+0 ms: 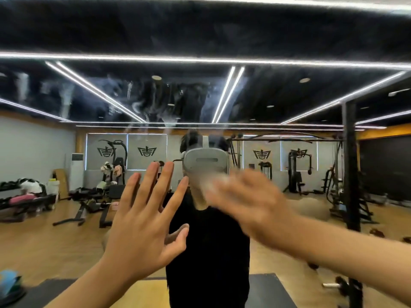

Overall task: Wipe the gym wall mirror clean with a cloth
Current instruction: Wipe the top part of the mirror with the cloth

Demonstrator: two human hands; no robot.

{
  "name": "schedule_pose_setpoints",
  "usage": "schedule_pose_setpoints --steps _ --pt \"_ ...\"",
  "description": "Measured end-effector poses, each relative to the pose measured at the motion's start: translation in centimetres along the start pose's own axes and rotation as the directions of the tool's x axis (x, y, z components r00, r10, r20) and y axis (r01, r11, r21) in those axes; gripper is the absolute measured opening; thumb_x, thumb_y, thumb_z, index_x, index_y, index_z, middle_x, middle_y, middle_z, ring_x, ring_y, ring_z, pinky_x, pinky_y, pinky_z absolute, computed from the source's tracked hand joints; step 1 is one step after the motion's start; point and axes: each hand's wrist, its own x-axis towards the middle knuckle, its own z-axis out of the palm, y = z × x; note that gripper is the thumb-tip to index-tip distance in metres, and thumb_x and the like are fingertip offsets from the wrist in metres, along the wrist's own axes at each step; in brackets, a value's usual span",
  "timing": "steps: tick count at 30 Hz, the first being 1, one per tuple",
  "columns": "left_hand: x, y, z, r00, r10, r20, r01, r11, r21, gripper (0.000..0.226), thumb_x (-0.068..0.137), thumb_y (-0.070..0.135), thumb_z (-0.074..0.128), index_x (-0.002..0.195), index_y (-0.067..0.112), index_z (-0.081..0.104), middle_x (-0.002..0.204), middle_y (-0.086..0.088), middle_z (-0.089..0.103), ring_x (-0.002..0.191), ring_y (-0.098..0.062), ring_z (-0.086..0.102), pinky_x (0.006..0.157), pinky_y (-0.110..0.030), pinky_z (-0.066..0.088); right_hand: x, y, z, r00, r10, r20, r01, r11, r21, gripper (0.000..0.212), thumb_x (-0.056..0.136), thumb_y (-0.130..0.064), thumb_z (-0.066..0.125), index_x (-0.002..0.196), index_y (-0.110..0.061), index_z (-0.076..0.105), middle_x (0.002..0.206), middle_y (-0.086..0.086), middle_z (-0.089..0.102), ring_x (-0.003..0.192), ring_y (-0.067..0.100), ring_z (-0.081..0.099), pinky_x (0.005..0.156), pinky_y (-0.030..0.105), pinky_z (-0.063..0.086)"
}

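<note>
Head view is taking in the wall mirror (pixel 300 103) almost edge to edge, so most of what is showing is reflection, and the glass itself is only giving itself away through the whitish smears (pixel 138 101) streaking its upper middle. Both forearms are being cut off by the lower edge of the frame. The right hand (pixel 251 201) is showing only as a blur, reaching across in front of the reflected grey headset (pixel 205 162). The cloth (pixel 213 185) is appearing as a pale smudge at that hand's fingertips, near the middle of the mirror and below the smears. Whether the fingers are curling round the cloth or pressing it flat cannot be told. The left hand (pixel 144 218) is sharp: it is being held up with the palm facing the glass, fingers straight and spread apart, holding nothing. Whether it is touching the mirror is unclear. The two hands are sitting side by side, apart, with the reflected black shirt (pixel 206 252) showing between and below them.
</note>
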Motion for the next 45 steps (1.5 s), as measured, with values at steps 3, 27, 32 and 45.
schedule_pose_setpoints --steps 3,27,32,45 --pt "-0.1 0.0 0.0 1.000 -0.008 0.003 0.008 1.000 -0.018 0.083 0.092 0.054 0.050 0.163 0.015 0.036 0.174 -0.019 0.020 0.161 -0.041 0.017 0.127 -0.063 0.019 -2.4 -0.8 -0.7 0.947 -0.284 0.151 0.274 0.958 0.084 0.023 0.102 -0.012 0.067 0.123 -0.010 0.075 0.123 0.008 0.073 0.095 0.024 0.069 0.083 0.038 0.057" --pt "-0.2 0.1 0.1 1.000 -0.015 -0.001 0.015 1.000 -0.010 0.089 0.084 0.054 0.058 0.163 0.017 0.038 0.174 -0.017 0.020 0.161 -0.039 0.017 0.130 -0.058 0.014 2.8 8.2 -3.3 0.949 -0.310 0.056 0.312 0.949 -0.040 0.032 0.100 -0.012 0.069 0.132 -0.008 0.064 0.121 0.017 0.070 0.093 0.031 0.066 0.079 0.045 0.055" --pt "-0.2 0.1 0.0 1.000 -0.017 0.005 0.017 1.000 -0.014 0.089 0.085 0.055 0.058 0.163 0.017 0.037 0.174 -0.017 0.020 0.161 -0.039 0.018 0.129 -0.059 0.016 9.9 13.7 -4.1 0.972 0.154 -0.175 -0.195 0.948 -0.252 0.029 0.106 -0.018 0.052 0.123 -0.004 0.072 0.111 0.023 0.066 0.095 0.041 0.057 0.077 0.047 0.048" --pt "-0.5 -3.0 -1.8 0.999 0.038 0.031 -0.038 0.999 -0.006 0.088 0.093 0.051 0.049 0.165 0.005 0.027 0.175 -0.016 0.016 0.163 -0.033 0.014 0.130 -0.054 0.015 6.6 6.8 -1.1 0.979 -0.198 0.045 0.202 0.975 -0.098 0.025 0.098 -0.009 0.072 0.122 -0.006 0.075 0.118 0.015 0.073 0.085 0.025 0.058 0.076 0.033 0.044"
